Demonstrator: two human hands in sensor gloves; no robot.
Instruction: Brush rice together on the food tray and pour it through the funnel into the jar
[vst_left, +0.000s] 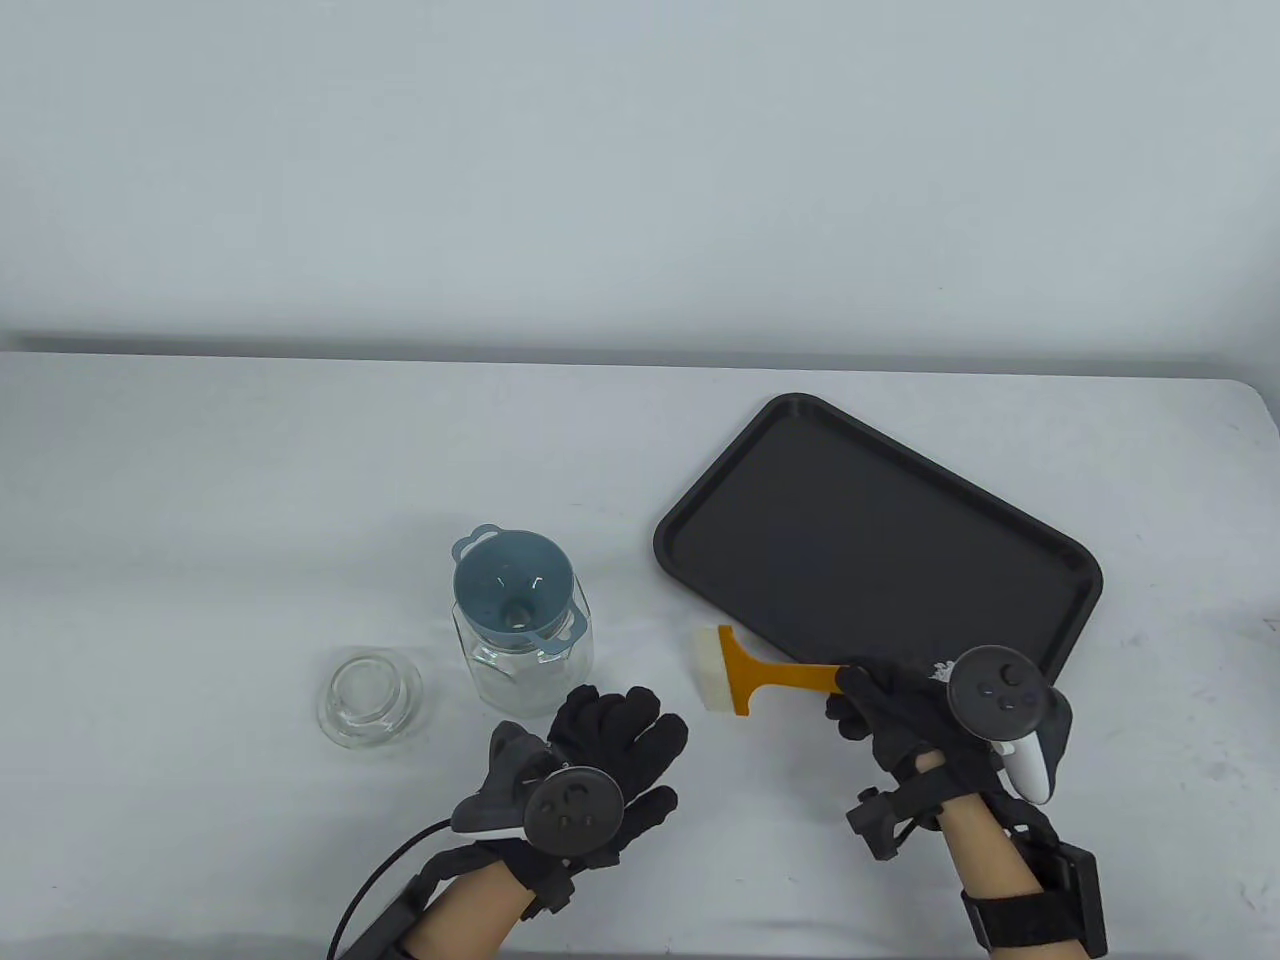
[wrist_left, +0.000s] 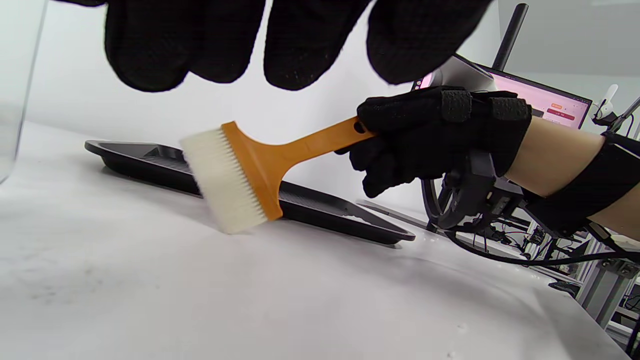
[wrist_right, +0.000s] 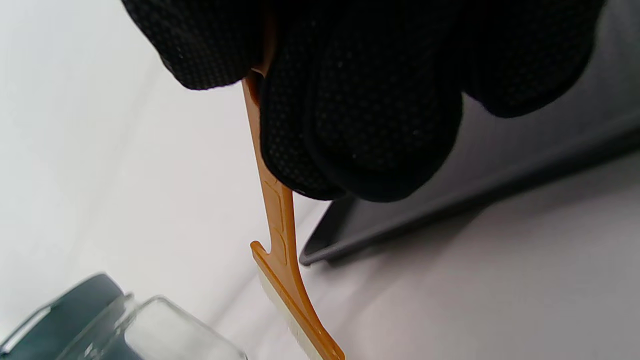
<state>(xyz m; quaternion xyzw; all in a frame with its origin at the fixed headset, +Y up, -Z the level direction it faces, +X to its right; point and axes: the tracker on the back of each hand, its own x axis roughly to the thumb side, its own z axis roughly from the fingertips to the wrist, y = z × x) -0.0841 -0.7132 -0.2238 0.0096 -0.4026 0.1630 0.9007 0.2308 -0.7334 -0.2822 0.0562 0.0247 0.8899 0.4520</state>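
Note:
The black food tray lies at an angle on the right of the table, its floor looking bare; a small white patch, perhaps rice, sits at its near rim. My right hand grips the handle of an orange brush. Its white bristles point down, low over the table just left of the tray. A glass jar with a blue funnel in its mouth stands left of the brush. My left hand is open near the jar, holding nothing.
A round glass lid lies left of the jar. The table's far edge meets a plain wall. In the left wrist view a monitor and cables stand beyond the table's right end.

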